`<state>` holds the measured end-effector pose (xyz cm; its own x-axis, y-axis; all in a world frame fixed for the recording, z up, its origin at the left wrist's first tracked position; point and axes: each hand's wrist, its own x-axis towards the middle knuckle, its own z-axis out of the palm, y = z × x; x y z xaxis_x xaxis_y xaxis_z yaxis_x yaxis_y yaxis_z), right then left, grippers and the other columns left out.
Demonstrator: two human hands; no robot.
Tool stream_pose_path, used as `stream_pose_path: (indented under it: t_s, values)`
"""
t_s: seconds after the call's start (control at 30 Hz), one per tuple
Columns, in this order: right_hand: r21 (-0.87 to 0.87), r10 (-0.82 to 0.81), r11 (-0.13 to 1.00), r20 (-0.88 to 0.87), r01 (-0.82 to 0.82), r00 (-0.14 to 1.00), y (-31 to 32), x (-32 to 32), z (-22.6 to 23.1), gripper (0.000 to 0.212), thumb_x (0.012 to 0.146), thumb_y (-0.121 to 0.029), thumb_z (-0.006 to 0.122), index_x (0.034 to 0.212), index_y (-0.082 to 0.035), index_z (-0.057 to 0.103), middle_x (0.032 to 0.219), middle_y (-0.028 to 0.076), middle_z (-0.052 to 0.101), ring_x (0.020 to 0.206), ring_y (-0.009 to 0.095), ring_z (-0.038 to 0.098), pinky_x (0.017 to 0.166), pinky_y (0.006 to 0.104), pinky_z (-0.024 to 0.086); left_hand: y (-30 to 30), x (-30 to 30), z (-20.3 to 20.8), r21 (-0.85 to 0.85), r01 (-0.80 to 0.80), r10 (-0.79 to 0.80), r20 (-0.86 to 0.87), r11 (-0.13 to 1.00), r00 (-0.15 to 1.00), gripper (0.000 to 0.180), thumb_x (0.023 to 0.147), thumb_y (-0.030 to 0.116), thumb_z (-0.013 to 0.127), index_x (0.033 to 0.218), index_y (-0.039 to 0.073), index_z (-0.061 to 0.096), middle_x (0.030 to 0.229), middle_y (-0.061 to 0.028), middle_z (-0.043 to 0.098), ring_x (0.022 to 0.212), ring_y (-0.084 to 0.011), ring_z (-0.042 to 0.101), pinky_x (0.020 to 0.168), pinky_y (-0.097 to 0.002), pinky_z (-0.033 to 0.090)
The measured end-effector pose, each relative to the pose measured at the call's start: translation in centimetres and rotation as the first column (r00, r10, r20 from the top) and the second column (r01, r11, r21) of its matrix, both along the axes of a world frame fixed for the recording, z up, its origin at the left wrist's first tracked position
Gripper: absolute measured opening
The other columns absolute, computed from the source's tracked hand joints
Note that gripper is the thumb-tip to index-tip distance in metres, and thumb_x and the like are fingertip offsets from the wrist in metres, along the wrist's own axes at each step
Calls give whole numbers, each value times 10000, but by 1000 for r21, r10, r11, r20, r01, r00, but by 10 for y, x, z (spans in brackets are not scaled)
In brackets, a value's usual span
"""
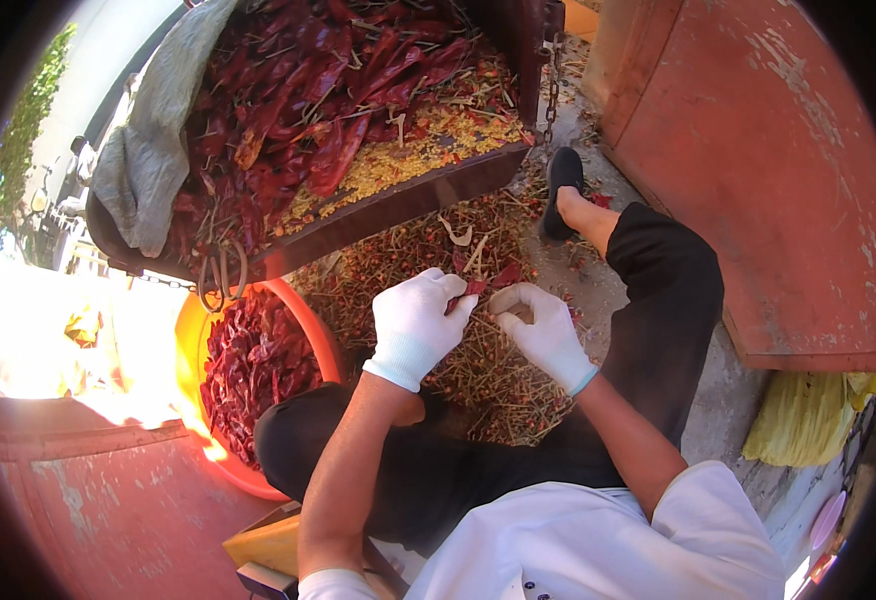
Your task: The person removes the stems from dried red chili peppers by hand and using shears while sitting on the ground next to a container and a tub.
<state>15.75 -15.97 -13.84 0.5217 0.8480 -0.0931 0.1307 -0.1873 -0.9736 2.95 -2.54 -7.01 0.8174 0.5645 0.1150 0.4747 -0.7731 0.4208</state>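
- My left hand (pixel 416 325), in a white glove, is pinched shut on a dried red chilli (pixel 474 287); the pod pokes out just past my fingertips, toward my right hand.
- My right hand (pixel 543 325), gloved the same, is curled closed beside it, thumb tucked against the fingers. I think it is gripping the stem end, but the glove hides what is inside.
- To do this well I should hold the pod close to its cap with the left, so it does not tear down its length, and pull or twist the stem off short with the right, letting the waste fall straight down.
- Directly under both hands lies the heap of stems and scraps (pixel 478 370) on the ground between my knees, so anything dropped lands there.
- Down and to the left of my left hand sits the orange tub (pixel 308 320), holding dark red chillies; that is a short swing away.
- Beyond my hands, up and to the left, the dark metal tray (pixel 398 205) carries the big pile of whole chillies (pixel 298 90), with a spread of yellow seeds (pixel 428 150) at its near edge and a grey cloth (pixel 158 130) draped over its left side.
- Hard to tell: the fisheye rim cuts off the tray's far end, glare washes out the ground left of the tub, and my foot in a black shoe (pixel 561 185) shows only partly beyond my right hand.
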Motion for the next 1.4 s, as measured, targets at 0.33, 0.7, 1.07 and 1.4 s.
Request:
stream_pose_path:
  t_s: [0.33, 0.7, 1.07, 1.4]
  values:
    - [-187, 150, 979, 393, -81, 907, 14, 8, 32, 294, 936, -343, 594, 897, -58, 657, 850, 166, 690, 836, 362, 674, 755, 466, 522, -15, -2, -5, 241, 186, -143, -184, 952, 972, 126, 830, 249, 699, 763, 145, 671, 756, -15, 584, 745, -222, 655, 596, -392, 511]
    - [-189, -58, 982, -275, 5, 960, 25, 9, 13, 242, 945, -233, 578, 956, -9, 669, 730, 123, 668, 683, 240, 689, 641, 386, 537, -13, 3, -20, -28, 98, -99, -46, 995, 994, 138, 795, 229, 722, 772, 100, 677, 755, -39, 624, 745, -262, 668, 616, -413, 509]
    - [-725, 421, 680, 268, -106, 867, 6, 70, -113, 307, 893, -143, 537, 1151, -99, 698, 1181, 144, 700, 1008, 327, 684, 838, 443, 543, 7, -1, 0, -921, -15, 350, 133, 389, 927, 125, 850, 86, 711, 917, -6, 660, 812, -28, 669, 721, -92, 612, 659, -262, 494]
    - [-875, 26, 478, 94, 70, 995, -46, 50, -232, 443, 940, -127, 513, 1372, -128, 609, 1342, 139, 636, 1180, 337, 628, 984, 447, 504, 5, 0, 13, -978, 92, 471, 171, 186, 865, 171, 789, 97, 671, 900, 23, 563, 954, -135, 658, 824, -191, 637, 749, -310, 525]
